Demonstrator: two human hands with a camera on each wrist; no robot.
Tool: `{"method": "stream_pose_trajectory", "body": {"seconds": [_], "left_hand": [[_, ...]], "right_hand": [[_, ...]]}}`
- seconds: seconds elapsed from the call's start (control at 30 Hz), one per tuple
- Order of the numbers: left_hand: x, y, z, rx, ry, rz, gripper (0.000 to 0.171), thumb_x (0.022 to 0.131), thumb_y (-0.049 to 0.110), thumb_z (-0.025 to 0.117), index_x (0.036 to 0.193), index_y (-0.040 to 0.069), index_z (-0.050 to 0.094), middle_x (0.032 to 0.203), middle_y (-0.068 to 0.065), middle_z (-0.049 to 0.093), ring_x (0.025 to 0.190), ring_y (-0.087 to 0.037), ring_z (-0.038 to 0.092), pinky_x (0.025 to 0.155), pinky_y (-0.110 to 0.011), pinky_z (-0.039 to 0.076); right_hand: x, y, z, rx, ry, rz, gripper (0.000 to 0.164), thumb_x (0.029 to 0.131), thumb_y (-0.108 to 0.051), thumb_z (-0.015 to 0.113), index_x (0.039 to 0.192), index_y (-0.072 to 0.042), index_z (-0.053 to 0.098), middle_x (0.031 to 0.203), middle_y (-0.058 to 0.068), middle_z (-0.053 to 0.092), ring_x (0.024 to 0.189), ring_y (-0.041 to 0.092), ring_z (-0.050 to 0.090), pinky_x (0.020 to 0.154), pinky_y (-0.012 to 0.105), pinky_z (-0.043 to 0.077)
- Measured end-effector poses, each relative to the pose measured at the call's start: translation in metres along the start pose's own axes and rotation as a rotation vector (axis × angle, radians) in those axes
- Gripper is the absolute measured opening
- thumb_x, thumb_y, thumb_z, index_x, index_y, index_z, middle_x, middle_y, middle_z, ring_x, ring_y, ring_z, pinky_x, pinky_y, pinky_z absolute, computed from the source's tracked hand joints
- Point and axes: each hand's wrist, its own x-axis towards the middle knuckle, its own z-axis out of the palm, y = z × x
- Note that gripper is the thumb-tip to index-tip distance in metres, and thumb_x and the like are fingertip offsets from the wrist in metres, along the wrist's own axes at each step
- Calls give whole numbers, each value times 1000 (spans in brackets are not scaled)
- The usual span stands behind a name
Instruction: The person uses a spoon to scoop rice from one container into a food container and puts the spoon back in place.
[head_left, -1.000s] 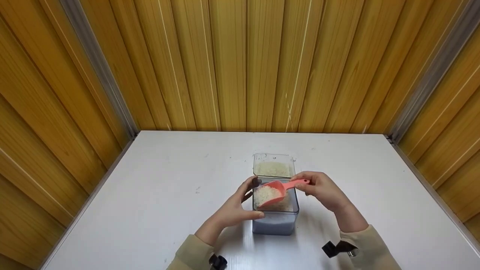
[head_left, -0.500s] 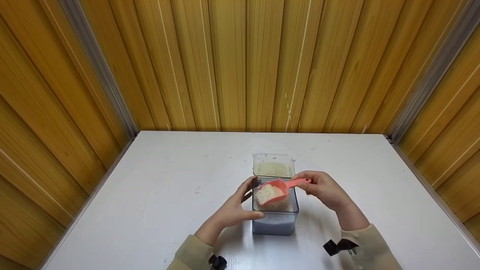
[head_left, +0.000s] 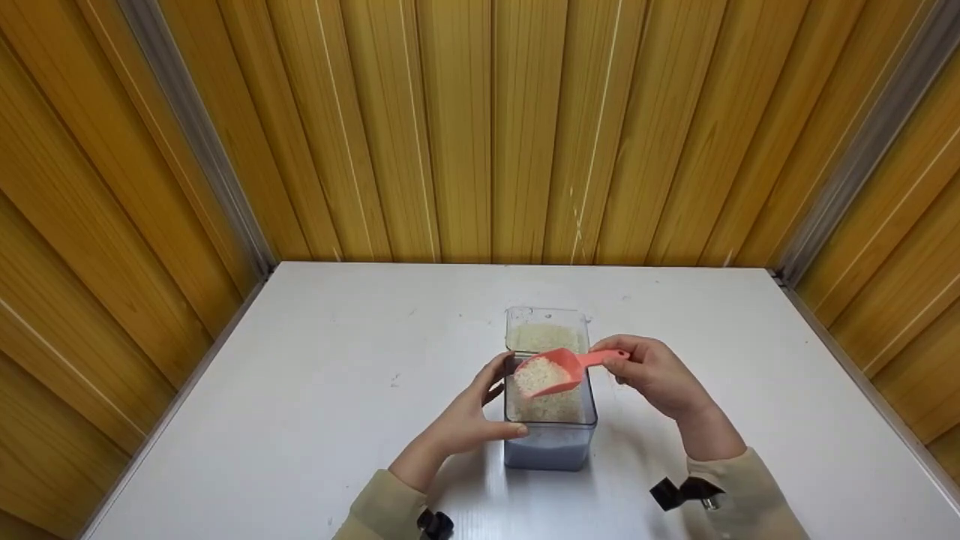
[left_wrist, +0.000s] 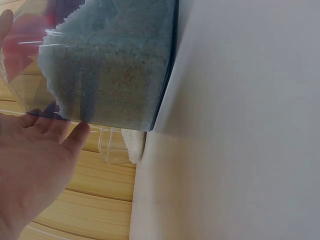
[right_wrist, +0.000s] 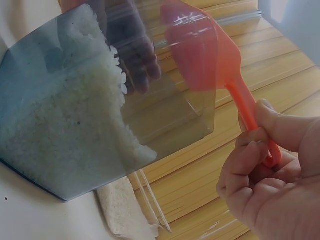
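Observation:
My right hand [head_left: 656,379] pinches the handle of a coral-pink scoop [right_wrist: 231,62], fingers curled around it in the right wrist view. White rice [head_left: 540,375] is heaped in the scoop, which hovers above a tinted clear container [head_left: 551,448]. Plenty of rice fills the container's lower part, its surface sloping in the wrist views. My left hand [head_left: 472,420] holds the container at its left side, with the thumb at the front rim and the fingers along the side toward the back. Some left fingertips are hidden behind the rim in the head view.
Directly behind the container stands a smaller clear box [head_left: 547,316] with a layer of rice in it. Both stand on a white table [head_left: 360,345]. Wood-patterned walls [head_left: 457,135] enclose its back and sides.
The right hand has raised the scoop and shifted it slightly right and back, so it now sits higher over the container. The left hand and container have stayed put.

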Motion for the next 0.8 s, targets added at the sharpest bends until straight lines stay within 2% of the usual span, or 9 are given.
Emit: {"method": "stream_pose_trajectory", "body": {"seconds": [0.33, 0.43, 0.6, 0.8], "left_hand": [[-1, 1, 0, -6, 3, 2, 106, 83, 22, 86, 165, 14, 19, 167, -7, 33, 157, -26, 29, 132, -40, 29], [-1, 1, -1, -5, -2, 7, 105, 84, 23, 85, 165, 15, 19, 168, -7, 32, 158, -25, 28, 132, -39, 29], [-2, 1, -1, 1, -13, 3, 105, 86, 28, 85, 165, 17, 17, 168, -6, 31, 158, -26, 27, 132, -33, 29], [-3, 1, -1, 0, -1, -5, 106, 84, 25, 86, 165, 17, 18, 168, -7, 31, 158, -25, 27, 132, -36, 29]], "right_hand": [[-2, -7, 2, 73, 90, -18, 15, 103, -10, 61, 111, -14, 73, 88, -11, 62, 78, 6, 49, 66, 17, 45], [-1, -9, 4, 113, 165, -2, 14, 103, -10, 62, 110, -13, 73, 84, -11, 60, 79, 6, 49, 67, 18, 46], [4, -10, 7, 177, 336, 59, 15, 102, -6, 62, 112, -9, 72, 83, -6, 55, 81, 9, 50, 68, 19, 50], [11, 0, 7, 135, 461, 102, 22, 103, -12, 63, 121, -1, 67, 83, -6, 52, 79, 10, 48, 66, 19, 48]]}}
